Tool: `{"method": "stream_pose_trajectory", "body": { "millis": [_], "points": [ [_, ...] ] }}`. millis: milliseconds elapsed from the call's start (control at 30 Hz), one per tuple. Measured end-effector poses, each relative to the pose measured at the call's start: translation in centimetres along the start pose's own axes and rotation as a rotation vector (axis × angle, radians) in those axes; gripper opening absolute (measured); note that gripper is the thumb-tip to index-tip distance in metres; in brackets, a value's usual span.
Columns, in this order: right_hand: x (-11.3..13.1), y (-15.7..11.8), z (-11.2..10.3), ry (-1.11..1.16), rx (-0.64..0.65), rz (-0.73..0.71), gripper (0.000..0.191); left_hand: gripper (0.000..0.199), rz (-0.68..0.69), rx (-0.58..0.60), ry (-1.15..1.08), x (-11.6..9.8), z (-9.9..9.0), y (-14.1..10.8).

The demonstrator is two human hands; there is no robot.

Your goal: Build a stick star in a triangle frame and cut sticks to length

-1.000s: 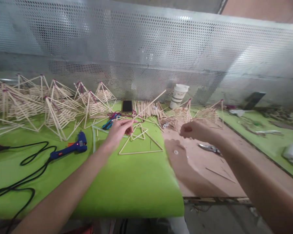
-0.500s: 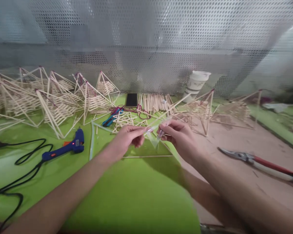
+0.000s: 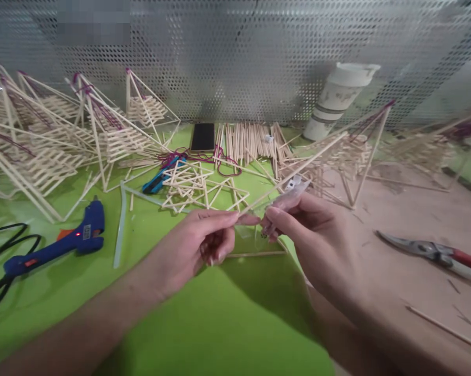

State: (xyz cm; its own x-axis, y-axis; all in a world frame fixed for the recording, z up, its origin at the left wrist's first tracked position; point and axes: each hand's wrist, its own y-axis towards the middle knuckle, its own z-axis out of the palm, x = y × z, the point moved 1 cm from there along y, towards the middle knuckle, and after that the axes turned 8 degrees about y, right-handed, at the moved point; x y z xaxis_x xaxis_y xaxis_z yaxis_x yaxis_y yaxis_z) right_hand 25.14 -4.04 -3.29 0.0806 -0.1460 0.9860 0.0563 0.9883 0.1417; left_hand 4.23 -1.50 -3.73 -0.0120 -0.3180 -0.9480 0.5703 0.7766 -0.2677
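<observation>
Mid-frame, my left grip (image 3: 196,237) pinches a thin wooden stick (image 3: 313,159); my right grip (image 3: 311,235) holds a clear plastic packet (image 3: 292,195). Handling the packet seems the step; the next move calls for steadiness.

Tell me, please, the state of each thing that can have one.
Left hand: pinching a stick
Right hand: gripping clear plastic
Glue gun: lying, red light lit
Phone: screen dark
Shears: blades closed
White cup: standing, contents hidden
Blue cutter: lying, blade position unclear
</observation>
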Motion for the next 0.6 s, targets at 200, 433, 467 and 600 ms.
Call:
{"method": "stream_pose_trajectory", "body": {
  "millis": [200, 433, 467, 600],
  "points": [
    [0.24, -0.06, 0.25, 0.067, 0.032, 0.043, 0.012, 0.03, -0.078, 0.049, -0.163, -0.02, -0.01, -0.06],
    [0.51, 0.16, 0.22, 0.089, 0.035, 0.024, 0.015, 0.031, -0.103, 0.053, -0.204, 0.01, -0.34, -0.19],
    [0.5, 0.16, 0.23, 0.085, 0.032, 0.025, 0.015, 0.031, -0.108, 0.053, -0.202, 0.05, -0.35, -0.17],
    [0.47, 0.16, 0.3, 0.088, 0.022, 0.028, 0.015, 0.03, -0.126, 0.044, -0.193, 0.16, -0.38, -0.14]
  ]
}}
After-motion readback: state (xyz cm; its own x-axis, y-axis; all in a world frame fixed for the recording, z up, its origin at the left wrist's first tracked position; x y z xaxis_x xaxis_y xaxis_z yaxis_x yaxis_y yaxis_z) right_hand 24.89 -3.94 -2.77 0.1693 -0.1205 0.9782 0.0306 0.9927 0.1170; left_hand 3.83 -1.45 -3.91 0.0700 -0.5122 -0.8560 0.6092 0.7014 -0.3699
